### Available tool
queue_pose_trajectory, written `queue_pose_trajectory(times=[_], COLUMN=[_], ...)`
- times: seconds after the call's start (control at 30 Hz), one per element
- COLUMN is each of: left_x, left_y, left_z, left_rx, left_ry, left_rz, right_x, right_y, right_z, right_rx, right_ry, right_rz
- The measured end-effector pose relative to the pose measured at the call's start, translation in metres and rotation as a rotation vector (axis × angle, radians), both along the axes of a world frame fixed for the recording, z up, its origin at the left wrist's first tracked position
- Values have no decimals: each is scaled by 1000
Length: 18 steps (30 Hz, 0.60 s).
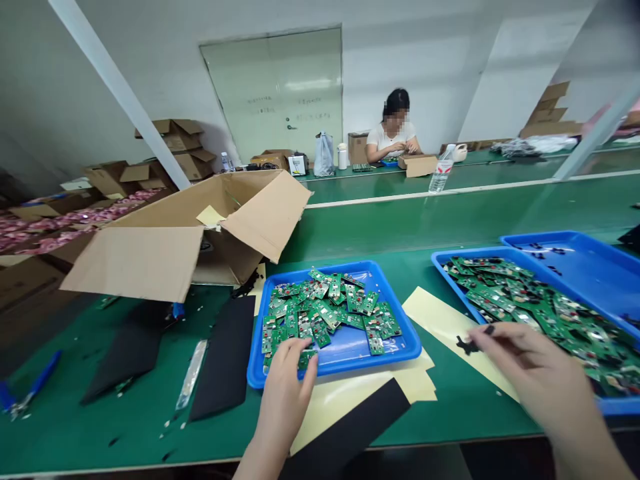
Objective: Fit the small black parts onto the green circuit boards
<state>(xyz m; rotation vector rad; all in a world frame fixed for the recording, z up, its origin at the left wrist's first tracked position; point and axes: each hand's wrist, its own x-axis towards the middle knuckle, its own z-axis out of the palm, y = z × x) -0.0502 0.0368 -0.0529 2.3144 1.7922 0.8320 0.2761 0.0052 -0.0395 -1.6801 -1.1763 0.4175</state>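
Observation:
My left hand (pixel 286 387) reaches into the near edge of a blue tray (pixel 400 343) full of small green circuit boards (pixel 327 313); its fingertips curl onto a board at the tray's front. My right hand (pixel 530 373) hovers over a yellow backing sheet (pixel 440 320), its fingers pinched on a small black piece (pixel 470 345). Just right of that hand a second blue tray (pixel 443 261) holds several more green boards (pixel 530 303).
An open cardboard box (pixel 165 247) lies at the left. Black foam strips (pixel 225 357) and blue pliers (pixel 30 390) rest on the green table. A third blue tray (pixel 595 267) sits far right. A person (pixel 393 137) works at the far bench beside a water bottle (pixel 441 170).

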Motion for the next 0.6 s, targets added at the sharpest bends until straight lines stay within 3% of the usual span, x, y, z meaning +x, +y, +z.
queue_pose_trajectory(times=[0.1, 0.27, 0.43, 0.6], left_x=[9, 21, 19, 18], left_y=[24, 53, 65, 57], left_z=[4, 9, 6, 6], left_rx=[7, -8, -64, -78], left_ry=[89, 180, 164, 57], left_rz=[51, 82, 76, 71], right_x=[-47, -90, -107, -109], right_y=[0, 0, -7, -9], right_z=[-14, -32, -49, -64], right_rx=[70, 143, 169, 178], right_ry=[116, 46, 12, -4], right_rz=[214, 444, 496, 531])
